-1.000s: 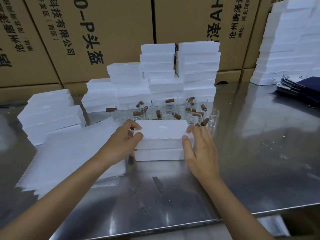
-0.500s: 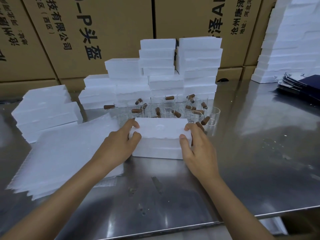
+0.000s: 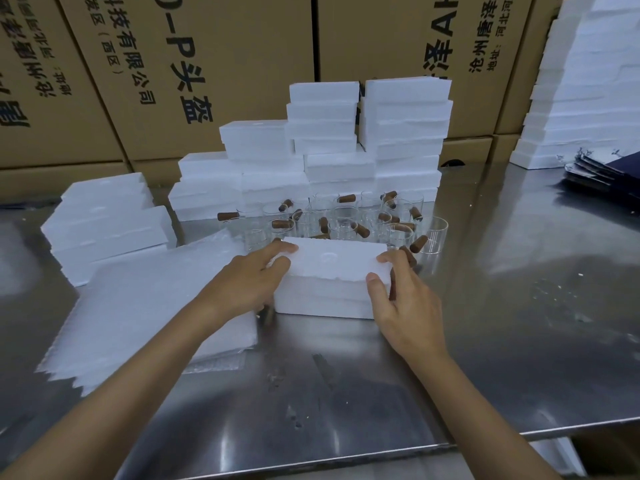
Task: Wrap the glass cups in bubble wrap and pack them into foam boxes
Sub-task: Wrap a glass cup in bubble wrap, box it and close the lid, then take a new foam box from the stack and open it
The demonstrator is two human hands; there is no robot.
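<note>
foam box centre of steel table, lid on | my left hand and right hand curl round its ends | I judge: closing/lifting step | next: stack it with boxes at 12 | glass cups just behind

This looks like a packing room in a warehouse. Big brown cardboard boxes stand at the far wall, and white foam boxes are piled on a shiny metal table.

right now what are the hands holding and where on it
Both grip the top half of the foam box: left hand at its left end, right hand at its right end, thumb on the front edge.
</note>
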